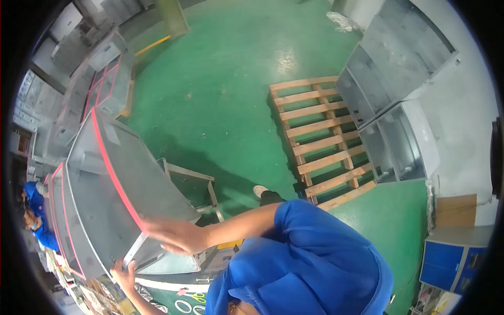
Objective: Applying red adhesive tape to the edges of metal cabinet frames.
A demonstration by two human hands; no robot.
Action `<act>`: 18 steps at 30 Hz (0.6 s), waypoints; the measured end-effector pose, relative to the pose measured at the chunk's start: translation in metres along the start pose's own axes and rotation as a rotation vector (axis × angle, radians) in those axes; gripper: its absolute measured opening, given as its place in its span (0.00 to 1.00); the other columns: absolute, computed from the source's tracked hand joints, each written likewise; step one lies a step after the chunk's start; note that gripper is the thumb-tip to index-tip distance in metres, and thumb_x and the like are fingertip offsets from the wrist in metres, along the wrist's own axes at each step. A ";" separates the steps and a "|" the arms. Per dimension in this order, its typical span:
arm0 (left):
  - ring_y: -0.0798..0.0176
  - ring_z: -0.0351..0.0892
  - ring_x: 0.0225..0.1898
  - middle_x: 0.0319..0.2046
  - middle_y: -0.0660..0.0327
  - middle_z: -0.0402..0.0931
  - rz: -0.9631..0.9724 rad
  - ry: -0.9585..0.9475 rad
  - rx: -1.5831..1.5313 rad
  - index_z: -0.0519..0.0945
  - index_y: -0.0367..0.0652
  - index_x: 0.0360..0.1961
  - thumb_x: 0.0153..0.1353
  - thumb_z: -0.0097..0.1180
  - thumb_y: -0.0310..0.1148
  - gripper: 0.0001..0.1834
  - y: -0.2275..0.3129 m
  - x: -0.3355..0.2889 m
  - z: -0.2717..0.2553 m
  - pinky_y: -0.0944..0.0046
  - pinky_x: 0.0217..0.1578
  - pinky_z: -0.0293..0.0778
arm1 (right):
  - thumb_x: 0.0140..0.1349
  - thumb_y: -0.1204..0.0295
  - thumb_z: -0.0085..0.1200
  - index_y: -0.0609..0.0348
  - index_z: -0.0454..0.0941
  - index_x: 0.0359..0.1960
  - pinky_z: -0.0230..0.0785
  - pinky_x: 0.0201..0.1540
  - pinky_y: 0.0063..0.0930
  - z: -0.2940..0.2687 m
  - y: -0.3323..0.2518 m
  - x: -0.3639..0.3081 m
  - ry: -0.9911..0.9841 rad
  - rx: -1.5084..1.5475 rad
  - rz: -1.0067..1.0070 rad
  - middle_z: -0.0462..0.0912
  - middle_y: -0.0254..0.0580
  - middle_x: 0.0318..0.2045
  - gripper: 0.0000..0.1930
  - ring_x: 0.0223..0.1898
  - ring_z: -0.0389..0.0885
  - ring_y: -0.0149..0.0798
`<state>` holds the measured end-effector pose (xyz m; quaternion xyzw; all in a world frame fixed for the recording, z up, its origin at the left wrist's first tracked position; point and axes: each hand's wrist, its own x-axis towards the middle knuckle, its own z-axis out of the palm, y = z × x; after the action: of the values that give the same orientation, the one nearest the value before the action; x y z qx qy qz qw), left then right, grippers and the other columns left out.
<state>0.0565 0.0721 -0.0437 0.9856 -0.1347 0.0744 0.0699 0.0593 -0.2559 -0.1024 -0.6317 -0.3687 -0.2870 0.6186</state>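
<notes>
Right forearm (241, 226) bare below a short blue sleeve (320, 231), reaching across to the person's left, right hand (181, 236) spread nearly flat, fingers extended and slightly blurred, left forearm (143, 302) slanting up from the lower edge, left hand (122, 275) with fingers curled in a grip

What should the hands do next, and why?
Maybe the right hand should gently smooth along the pale strip toward the left hand. The left fingers are at that strip's lower end, and the right hand is by its upper end, where the red strip on the grey cabinet stops.
</notes>
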 end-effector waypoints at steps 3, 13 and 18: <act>0.46 0.71 0.22 0.20 0.50 0.73 -0.021 0.058 -0.011 0.77 0.35 0.31 0.46 0.60 0.41 0.19 0.038 -0.004 -0.013 0.56 0.26 0.65 | 0.61 0.70 0.42 0.67 0.60 0.55 0.48 0.61 0.40 0.035 0.017 -0.009 0.276 0.060 0.534 0.61 0.56 0.56 0.22 0.61 0.55 0.54; 0.47 0.77 0.28 0.29 0.49 0.75 -0.114 -0.091 -0.153 0.58 0.32 0.57 0.39 0.66 0.49 0.48 0.231 0.018 -0.012 0.56 0.26 0.72 | 0.64 0.62 0.30 0.65 0.74 0.32 0.64 0.35 0.28 -0.056 0.074 0.033 0.908 0.323 0.820 0.75 0.38 0.27 0.21 0.29 0.71 0.33; 0.46 0.57 0.59 0.58 0.43 0.55 0.166 -0.045 -0.474 0.53 0.36 0.61 0.39 0.66 0.43 0.50 0.187 0.043 -0.053 0.53 0.56 0.59 | 0.66 0.56 0.28 0.64 0.73 0.37 0.64 0.39 0.27 -0.110 0.135 0.065 0.806 0.267 0.888 0.74 0.37 0.28 0.24 0.33 0.71 0.33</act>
<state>0.0387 -0.1088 0.0374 0.9287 -0.2303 0.0242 0.2896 0.2164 -0.3526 -0.1186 -0.4838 0.1601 -0.1694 0.8436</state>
